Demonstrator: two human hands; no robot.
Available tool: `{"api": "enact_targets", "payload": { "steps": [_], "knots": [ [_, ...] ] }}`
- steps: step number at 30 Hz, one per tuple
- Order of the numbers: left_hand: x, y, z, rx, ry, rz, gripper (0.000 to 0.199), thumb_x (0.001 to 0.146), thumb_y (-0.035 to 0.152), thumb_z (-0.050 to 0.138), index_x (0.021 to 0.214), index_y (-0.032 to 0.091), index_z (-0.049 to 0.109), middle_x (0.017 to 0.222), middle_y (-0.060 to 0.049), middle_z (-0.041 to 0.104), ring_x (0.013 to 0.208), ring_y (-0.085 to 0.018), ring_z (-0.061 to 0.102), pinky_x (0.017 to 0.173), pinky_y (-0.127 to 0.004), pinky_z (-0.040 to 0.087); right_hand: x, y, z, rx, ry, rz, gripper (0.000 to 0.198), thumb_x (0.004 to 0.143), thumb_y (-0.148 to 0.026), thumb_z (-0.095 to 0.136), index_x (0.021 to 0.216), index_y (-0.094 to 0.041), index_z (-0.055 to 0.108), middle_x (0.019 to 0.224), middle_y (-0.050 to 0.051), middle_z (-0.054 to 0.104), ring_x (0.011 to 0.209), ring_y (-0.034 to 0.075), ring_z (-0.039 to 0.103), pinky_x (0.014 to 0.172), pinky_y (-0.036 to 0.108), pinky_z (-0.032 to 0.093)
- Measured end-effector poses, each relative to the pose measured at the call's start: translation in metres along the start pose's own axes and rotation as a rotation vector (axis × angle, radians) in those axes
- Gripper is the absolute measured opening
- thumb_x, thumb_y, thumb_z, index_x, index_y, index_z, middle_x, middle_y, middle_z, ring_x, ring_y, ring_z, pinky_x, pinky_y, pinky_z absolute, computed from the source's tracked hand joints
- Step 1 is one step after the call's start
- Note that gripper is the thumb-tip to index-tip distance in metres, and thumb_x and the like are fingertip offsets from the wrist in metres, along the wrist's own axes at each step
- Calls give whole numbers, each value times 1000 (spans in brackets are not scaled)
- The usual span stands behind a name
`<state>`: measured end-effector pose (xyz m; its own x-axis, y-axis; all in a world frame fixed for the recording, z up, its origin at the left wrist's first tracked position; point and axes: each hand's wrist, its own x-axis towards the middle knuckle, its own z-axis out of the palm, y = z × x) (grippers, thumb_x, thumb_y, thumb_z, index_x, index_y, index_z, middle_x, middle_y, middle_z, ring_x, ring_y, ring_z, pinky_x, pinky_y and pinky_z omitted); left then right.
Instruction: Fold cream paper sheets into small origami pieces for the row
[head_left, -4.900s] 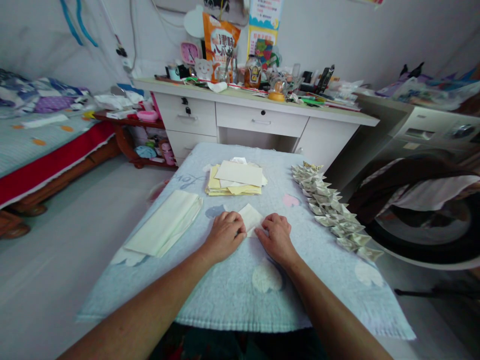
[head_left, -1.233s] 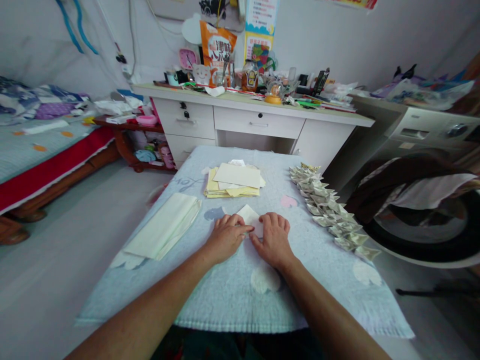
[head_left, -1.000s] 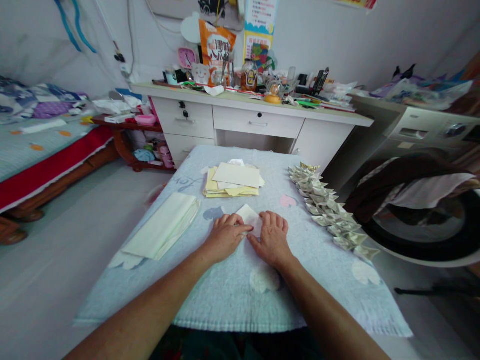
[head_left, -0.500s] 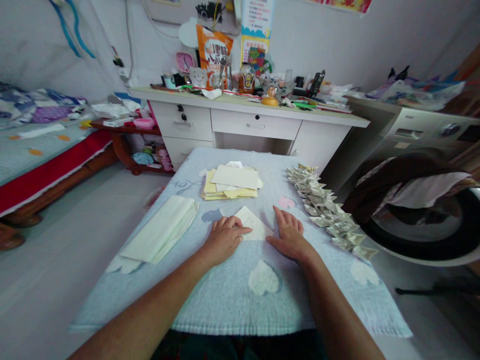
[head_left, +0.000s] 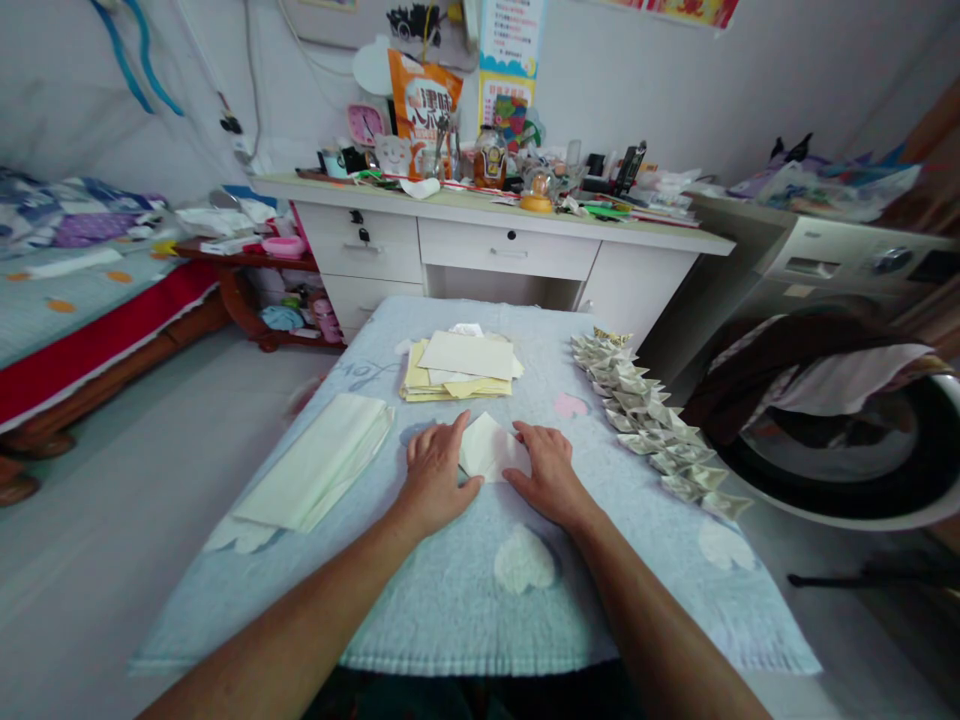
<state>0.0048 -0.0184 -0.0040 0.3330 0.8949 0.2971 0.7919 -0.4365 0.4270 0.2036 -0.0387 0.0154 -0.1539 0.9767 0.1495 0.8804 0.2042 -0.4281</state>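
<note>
Leaving the paper (head_left: 490, 452) bared for work, the left hand (head_left: 430, 472) has been swung to the left edge, grip apart, like the right hand's (head_left: 551, 474)

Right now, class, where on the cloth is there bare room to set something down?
Bare cloth shows between the forearms, down to its front edge, and between the right hand and the folded paper pieces. Mid-table is crowded: left hand, small sheet, right hand, with the paper stack beyond.

L hand (head_left: 435, 472) & R hand (head_left: 547, 472) flank folded paper (head_left: 486, 445) on lt-blue cloth (head_left: 427, 600), paper stack (head_left: 466, 356) behind.
</note>
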Motion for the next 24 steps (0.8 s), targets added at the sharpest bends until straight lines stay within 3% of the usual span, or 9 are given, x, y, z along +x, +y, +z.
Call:
{"api": "enact_targets", "payload": {
  "steps": [7,12,15,17,19,21,22,24],
  "knots": [
    [1,1,1,-268,-27,104,101,72,15,65,148,26,0,138,-13,37,127,-28,38,105,-45,34,1,1,-1,167,56,-4,77,73,-24,65,141,-19,29,116,9,53,104,23,48,93,39,38],
    [1,6,0,-366,-6,146,106,70,4,62,148,30,-4,137,-11,33,129,-26,35,110,-47,30,1,5,2,422,109,-3,81,73,-19,63,143,-20,24,122,8,51,80,14,52,77,30,46],
    [1,7,0,-441,48,136,105,69,4,62,148,31,-1,135,-10,35,129,-27,35,111,-48,28,2,7,1,522,77,43,80,72,-18,65,142,-20,27,100,2,60,67,12,50,67,26,44],
    [1,8,-1,-538,75,95,103,70,5,63,148,32,1,136,-10,36,127,-27,39,109,-48,31,3,7,1,653,46,52,67,72,-18,65,134,-20,39,84,-1,61,66,12,52,64,25,43],
    [2,8,-3,-724,76,17,103,71,9,64,147,34,-1,138,-11,33,116,-24,50,102,-45,39,4,7,2,850,7,52,41,74,-21,66,113,-19,55,81,-1,62,69,13,55,64,24,44],
    [4,7,-5,-960,60,-65,104,73,15,67,146,35,-4,140,-12,32,101,-18,59,91,-40,47,5,5,3,1064,-13,71,22,74,-25,67,93,-18,60,81,0,64,69,13,57,63,24,44],
    [6,7,-6,-1067,43,-96,100,73,19,68,146,33,1,138,-12,35,96,-17,60,88,-38,49,5,4,4,1153,-8,87,20,74,-27,69,89,-18,60,82,0,64,69,13,57,62,23,44],
    [9,6,-9,-1214,-35,-142,78,74,26,70,139,23,27,127,-11,49,93,-17,61,86,-34,49,6,-2,5,1287,22,120,26,72,-30,72,92,-18,60,85,0,67,69,14,58,61,23,45]
  ]
}}
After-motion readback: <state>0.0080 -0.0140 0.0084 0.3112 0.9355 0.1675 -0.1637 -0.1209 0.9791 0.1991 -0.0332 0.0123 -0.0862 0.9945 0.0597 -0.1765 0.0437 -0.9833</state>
